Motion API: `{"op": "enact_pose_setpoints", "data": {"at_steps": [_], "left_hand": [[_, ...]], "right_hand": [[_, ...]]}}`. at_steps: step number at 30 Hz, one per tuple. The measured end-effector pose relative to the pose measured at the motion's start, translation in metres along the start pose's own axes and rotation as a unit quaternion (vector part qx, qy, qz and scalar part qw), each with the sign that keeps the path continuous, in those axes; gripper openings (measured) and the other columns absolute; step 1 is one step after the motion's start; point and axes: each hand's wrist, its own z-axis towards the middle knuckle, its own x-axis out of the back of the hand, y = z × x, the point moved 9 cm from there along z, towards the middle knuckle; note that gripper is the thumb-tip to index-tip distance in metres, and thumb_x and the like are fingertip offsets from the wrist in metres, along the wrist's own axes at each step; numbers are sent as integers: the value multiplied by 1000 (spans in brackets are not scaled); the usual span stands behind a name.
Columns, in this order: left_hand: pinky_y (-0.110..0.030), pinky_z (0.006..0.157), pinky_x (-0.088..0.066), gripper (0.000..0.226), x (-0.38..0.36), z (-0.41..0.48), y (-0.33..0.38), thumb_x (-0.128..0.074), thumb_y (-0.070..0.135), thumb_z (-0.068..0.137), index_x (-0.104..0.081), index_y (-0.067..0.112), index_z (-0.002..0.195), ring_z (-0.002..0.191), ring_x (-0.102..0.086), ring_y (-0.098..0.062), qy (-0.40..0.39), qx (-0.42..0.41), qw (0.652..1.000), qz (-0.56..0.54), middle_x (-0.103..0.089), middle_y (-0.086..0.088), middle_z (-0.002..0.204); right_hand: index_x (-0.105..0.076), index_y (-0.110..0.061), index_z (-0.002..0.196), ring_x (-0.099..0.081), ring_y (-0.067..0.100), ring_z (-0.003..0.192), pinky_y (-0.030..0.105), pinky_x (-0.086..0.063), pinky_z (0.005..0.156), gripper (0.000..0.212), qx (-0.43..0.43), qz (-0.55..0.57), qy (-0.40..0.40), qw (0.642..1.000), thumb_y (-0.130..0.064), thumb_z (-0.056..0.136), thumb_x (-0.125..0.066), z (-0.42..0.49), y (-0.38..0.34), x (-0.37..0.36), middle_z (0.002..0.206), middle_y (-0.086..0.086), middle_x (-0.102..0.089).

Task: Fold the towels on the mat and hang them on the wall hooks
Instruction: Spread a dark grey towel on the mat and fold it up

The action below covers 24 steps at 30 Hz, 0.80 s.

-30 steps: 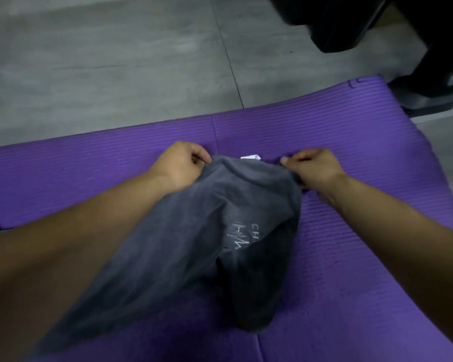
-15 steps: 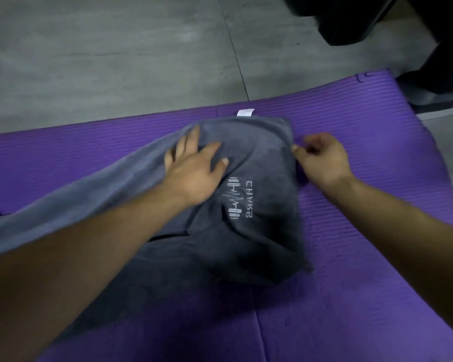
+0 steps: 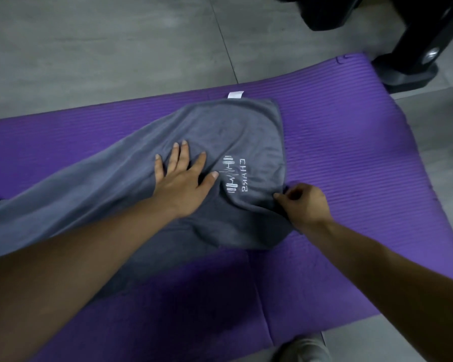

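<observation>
- The grey towel (image 3: 233, 126) bears pale stitched writing (image 3: 242, 175) just beyond the left thumb tip. It is turned sideways to the view. The letters read C, H, A, R and a last one that could be S or G.
- Between that writing and the left thumb sits a stitched emblem (image 3: 230, 176): a barbell shape joined to a jagged pulse line, with short bars at its near end.
- A small white label (image 3: 235, 95) sticks out from the towel's far edge, well beyond the left fingertips. Any print on it is too small to read.
- The left hand (image 3: 183, 178) lies palm down on the towel. Its fingers (image 3: 185, 152) are straight and spread, and the thumb is stretched toward the emblem.
- The right hand (image 3: 302, 205) pinches the towel's right-hand edge between thumb and forefinger, just beside the near end of the writing. The other fingers are curled in.
- The towel lies on the purple ribbed mat (image 3: 364, 158). Its squared end is spread flat ahead of both hands. The rest runs as a long band from under the left fingers, off past the left forearm to the frame's edge. A rumpled fold lies under the left wrist.
- A seam crosses the mat near the right forearm.
- Grey floor tiles (image 3: 115, 48) lie beyond the mat, far from the fingertips.
- The base of black equipment (image 3: 408, 69) stands on the floor at the mat's far right corner.
</observation>
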Motion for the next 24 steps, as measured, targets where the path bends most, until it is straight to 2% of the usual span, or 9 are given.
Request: {"op": "enact_pose_setpoints", "data": {"at_steps": [3,5,8,11,13,15,18,22,24], "left_hand": [[-56,117,20,75,0,-2,0,-8,73,93,-2,37,159,150,28,-18,6,-7,1000,14,24,-3,165],[-57,116,21,73,1,-4,2,-9,72,94,-5,38,158,150,26,-18,13,-10,1000,21,22,-3,165],[-59,116,19,71,1,-6,4,-13,71,95,-9,38,158,151,24,-18,24,-4,1000,11,20,-3,166],[-60,117,18,70,-1,-10,5,-15,69,95,-9,37,157,151,23,-18,26,-2,1000,8,19,-3,166],[-60,117,18,68,-5,-14,6,-15,68,96,-8,38,157,151,24,-19,23,-8,1000,12,20,-4,166],[-59,117,17,68,-6,-16,5,-15,67,97,-7,37,158,151,25,-18,23,-12,1000,14,21,-3,166],[-57,118,18,68,-7,-17,5,-15,67,97,-8,38,158,151,25,-18,26,-14,1000,8,20,-3,166],[-59,117,17,67,-7,-17,13,-10,66,96,-6,41,158,151,24,-19,23,-18,1000,-7,20,-3,166],[-60,117,17,68,-12,-17,20,-8,68,94,-3,41,157,150,27,-19,14,-24,1000,-1,23,-3,165]], "right_hand": [[-51,-14,56,-57,24,64,28,-35,59,43,-3,42,48,998,-35,86,-74,1,10,14,54,-3,-53],[-53,-11,57,-60,26,65,31,-38,59,48,-7,40,69,997,-45,83,-74,4,16,24,55,-1,-55],[-55,-9,63,-56,21,61,29,-35,59,59,-15,-34,33,999,-64,75,-72,2,18,20,56,-2,-56],[-56,-16,70,-59,23,71,29,-40,62,54,-12,-42,28,999,-67,69,-74,-5,16,6,71,-1,-62],[-56,-21,71,-62,25,82,33,-48,69,45,18,-27,49,998,-61,68,-76,-4,12,-1,82,3,-65],[-60,-23,71,-64,24,87,31,-49,72,31,45,-7,46,998,-49,73,-78,-1,4,-8,84,4,-67],[-60,-21,67,-64,18,74,27,-46,68,24,46,60,39,996,-31,82,-77,4,-5,-8,71,-2,-66],[-52,-20,71,-52,14,62,39,-48,68,25,20,206,73,976,-29,89,-68,8,12,14,63,-3,-55],[-47,-22,71,-47,14,60,36,-43,61,28,20,228,70,971,-24,90,-68,7,21,27,63,-2,-50]]}}
